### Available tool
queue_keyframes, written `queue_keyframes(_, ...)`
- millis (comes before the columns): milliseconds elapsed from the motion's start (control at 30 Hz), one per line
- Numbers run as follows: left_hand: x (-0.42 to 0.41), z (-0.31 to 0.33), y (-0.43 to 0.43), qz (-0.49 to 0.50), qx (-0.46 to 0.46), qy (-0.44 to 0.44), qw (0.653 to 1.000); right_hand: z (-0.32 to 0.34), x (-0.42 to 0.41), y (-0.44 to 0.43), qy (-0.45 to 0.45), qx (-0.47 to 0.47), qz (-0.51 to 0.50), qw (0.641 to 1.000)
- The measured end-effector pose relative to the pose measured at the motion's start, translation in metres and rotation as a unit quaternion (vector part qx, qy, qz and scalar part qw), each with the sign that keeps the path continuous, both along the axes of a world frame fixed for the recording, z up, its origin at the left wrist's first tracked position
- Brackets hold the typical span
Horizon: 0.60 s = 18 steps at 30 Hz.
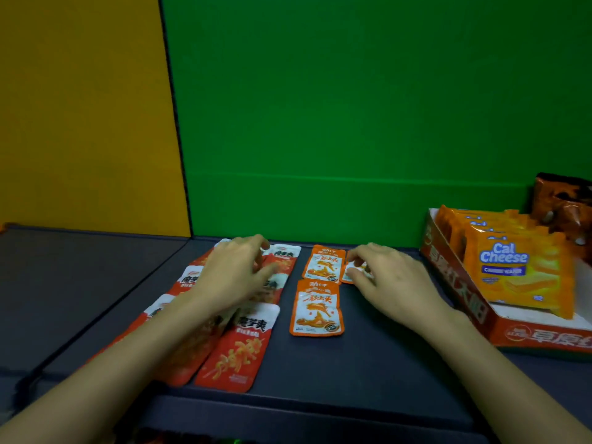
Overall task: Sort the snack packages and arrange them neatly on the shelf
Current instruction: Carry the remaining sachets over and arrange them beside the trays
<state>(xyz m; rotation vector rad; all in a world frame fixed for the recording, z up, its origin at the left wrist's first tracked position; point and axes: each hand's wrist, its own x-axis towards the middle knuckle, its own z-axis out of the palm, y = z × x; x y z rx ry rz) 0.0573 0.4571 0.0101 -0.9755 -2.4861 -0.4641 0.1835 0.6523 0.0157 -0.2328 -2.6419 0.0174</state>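
Right now R hand [384, 277] pinches a small orange pack [347, 273], fingers clamped on its edge, far on the shelf [384, 363], just beside two laid orange packs [323, 264]. L hand [234, 267] rests on the red packs [237, 347], fingers loosely apart. Risk: the slick pack could slide and knock its neighbour askew; L fingers might drag the red rows.

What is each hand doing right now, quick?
Left hand: open, fingers spread on the red packets.
Right hand: closed, fingers pinching a small orange packet.
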Motion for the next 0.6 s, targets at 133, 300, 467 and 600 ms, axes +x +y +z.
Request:
queue_keyframes(133,-0.006,-0.003,-0.059,0.046,0.036,0.025,0.998,0.011,-0.025,-0.047,-0.019,0.002,0.099,0.995)
queue_keyframes(300,-0.008,-0.008,-0.151,0.121,0.046,0.031,0.991,0.018,-0.063,-0.121,-0.039,-0.003,0.193,0.980)
queue_keyframes(467,-0.013,-0.019,-0.265,0.179,0.049,0.026,0.982,0.014,-0.100,-0.219,-0.065,-0.004,0.260,0.963)
queue_keyframes(600,-0.020,-0.027,-0.359,0.211,0.031,0.024,0.977,0.011,-0.130,-0.312,-0.081,-0.013,0.283,0.956)
